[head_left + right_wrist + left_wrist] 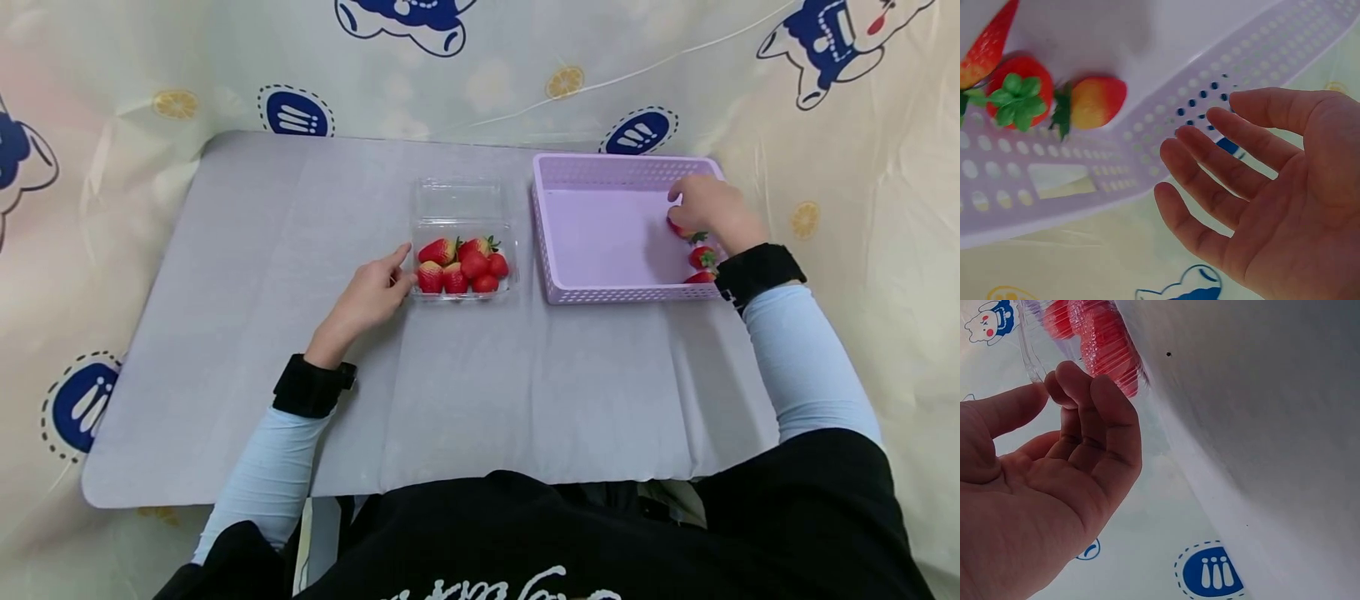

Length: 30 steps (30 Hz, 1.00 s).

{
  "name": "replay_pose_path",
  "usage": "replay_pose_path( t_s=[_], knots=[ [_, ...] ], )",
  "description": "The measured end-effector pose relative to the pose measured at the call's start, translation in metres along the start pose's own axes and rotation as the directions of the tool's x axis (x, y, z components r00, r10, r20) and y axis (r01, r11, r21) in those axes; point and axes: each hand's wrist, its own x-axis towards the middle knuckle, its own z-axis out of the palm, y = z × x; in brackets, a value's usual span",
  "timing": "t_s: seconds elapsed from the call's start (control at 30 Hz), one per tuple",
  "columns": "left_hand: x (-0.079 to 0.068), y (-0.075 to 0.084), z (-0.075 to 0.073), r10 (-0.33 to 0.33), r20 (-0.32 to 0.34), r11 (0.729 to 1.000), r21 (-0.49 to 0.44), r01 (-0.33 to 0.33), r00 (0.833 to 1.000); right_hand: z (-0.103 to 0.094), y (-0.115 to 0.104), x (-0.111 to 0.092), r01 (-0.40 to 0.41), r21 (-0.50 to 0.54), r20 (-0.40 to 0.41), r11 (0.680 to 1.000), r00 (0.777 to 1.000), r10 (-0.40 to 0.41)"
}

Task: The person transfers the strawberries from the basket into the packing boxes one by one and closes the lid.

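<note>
A clear plastic clamshell box stands with its lid raised, filled with several strawberries. My left hand touches the box's left side, index finger and thumb spread along it. The left wrist view shows the thumb at the box's edge and the other fingers bent near its wall. Over the right part of the lilac basket hovers my right hand, holding nothing, its fingers relaxed in the right wrist view. Three strawberries lie along the basket's right wall, partly hidden by the right hand and wrist in the head view.
Box and basket stand side by side on a table with a grey cloth. The basket has perforated walls. A patterned curtain hangs behind the table and at its sides. The person's torso is at the front edge.
</note>
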Motion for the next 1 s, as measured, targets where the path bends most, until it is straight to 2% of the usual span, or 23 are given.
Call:
replay_pose_path(
  t_s=[0.23,0.5,1.0],
  knots=[
    [0.000,0.000,0.001,-0.010,-0.006,1.000,0.005,0.010,1.000,0.001,0.014,0.009,-0.036,0.000,0.054,0.999,0.998,0.036],
    [0.000,-0.001,0.001,-0.001,-0.002,1.000,-0.002,0.001,1.000,0.003,0.023,0.016,-0.072,0.046,0.172,0.996,0.983,0.063],
    [0.000,0.000,0.000,-0.012,0.003,1.000,-0.002,0.012,1.000,0.012,0.034,0.022,-0.105,0.075,0.211,0.992,0.974,0.087]
  ],
)
